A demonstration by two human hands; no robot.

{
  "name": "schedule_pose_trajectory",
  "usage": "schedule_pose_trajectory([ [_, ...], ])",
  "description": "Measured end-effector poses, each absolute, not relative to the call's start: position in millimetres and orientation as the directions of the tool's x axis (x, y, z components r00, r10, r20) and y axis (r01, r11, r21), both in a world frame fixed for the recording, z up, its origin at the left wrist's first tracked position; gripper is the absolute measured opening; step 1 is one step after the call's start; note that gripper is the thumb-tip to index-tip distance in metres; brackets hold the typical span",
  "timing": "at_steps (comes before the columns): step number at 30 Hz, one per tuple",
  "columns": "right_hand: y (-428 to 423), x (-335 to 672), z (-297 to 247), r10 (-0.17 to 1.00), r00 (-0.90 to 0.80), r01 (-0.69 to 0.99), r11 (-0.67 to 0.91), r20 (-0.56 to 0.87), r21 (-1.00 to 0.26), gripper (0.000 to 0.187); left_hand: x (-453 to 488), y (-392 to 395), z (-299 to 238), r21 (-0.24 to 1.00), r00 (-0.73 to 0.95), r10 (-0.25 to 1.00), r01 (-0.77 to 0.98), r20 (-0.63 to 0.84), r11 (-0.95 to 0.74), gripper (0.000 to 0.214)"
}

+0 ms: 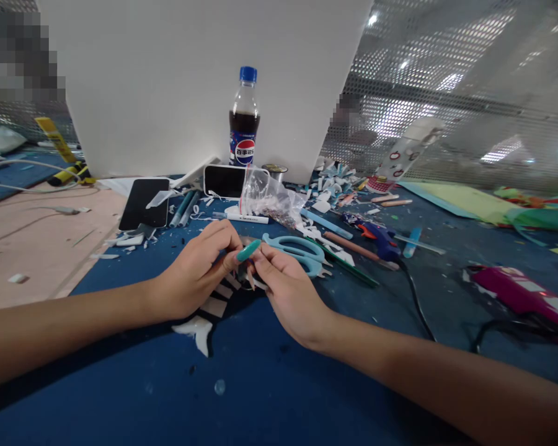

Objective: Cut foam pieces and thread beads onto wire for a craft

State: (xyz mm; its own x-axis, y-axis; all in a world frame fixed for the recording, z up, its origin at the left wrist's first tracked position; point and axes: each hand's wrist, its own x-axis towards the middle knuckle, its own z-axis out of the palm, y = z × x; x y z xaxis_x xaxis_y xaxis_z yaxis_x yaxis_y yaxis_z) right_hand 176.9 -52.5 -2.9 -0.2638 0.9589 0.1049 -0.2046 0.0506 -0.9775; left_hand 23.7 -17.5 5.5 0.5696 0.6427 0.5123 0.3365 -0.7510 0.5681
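Observation:
My left hand (202, 266) is closed, its fingertips pinched round a small teal pointed-oval piece (248, 250). Close against it, my right hand (291, 288) is also closed, with thumb and forefinger touching the far end of the teal piece. Fingers partly hide a pale, whitish part (260, 284) between the hands, and its kind cannot be made out. Beneath my left hand lie several flat pale strips (214, 306). A white tail-shaped piece (199, 333) rests just in front of them. Light-blue-handled scissors (302, 253) lie just beyond my right hand.
A cola bottle (245, 124) stands before a white board (167, 80). Two phones (144, 204), a clear plastic bag (272, 195) and white scraps (337, 183) lie at the back. To the right are a blue glue gun (381, 240) and a corded magenta tool (525, 297).

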Motion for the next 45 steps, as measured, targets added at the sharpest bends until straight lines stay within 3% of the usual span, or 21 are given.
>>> schedule_pose_trajectory([
  [6,-53.1,176.0,-2.9,0.957,-0.273,-0.246,0.025,0.094,-0.969,0.022,22.2,-18.4,7.5,0.592,0.566,0.665,0.345,0.487,-0.728,0.03],
  [31,-52.2,177.4,-6.0,0.961,-0.255,-0.109,0.084,0.109,-0.99,0.022,19.1,-18.8,7.7,0.483,0.559,0.582,0.333,0.591,-0.81,0.023],
  [34,-51.2,177.5,-6.8,0.963,-0.247,-0.082,0.089,0.107,-0.993,0.025,19.7,-17.7,7.9,0.525,0.547,0.617,0.337,0.566,-0.781,0.023],
  [40,-51.3,177.6,-7.0,0.973,-0.211,-0.08,0.078,0.094,-0.994,0.027,21.5,-13.9,7.4,0.748,0.511,0.759,0.293,0.403,-0.595,0.024],
  [45,-51.4,177.9,-6.6,0.975,-0.201,-0.076,0.077,0.091,-0.994,0.029,22.9,-14.9,8.7,0.824,0.505,0.798,0.259,0.33,-0.505,0.029],
])
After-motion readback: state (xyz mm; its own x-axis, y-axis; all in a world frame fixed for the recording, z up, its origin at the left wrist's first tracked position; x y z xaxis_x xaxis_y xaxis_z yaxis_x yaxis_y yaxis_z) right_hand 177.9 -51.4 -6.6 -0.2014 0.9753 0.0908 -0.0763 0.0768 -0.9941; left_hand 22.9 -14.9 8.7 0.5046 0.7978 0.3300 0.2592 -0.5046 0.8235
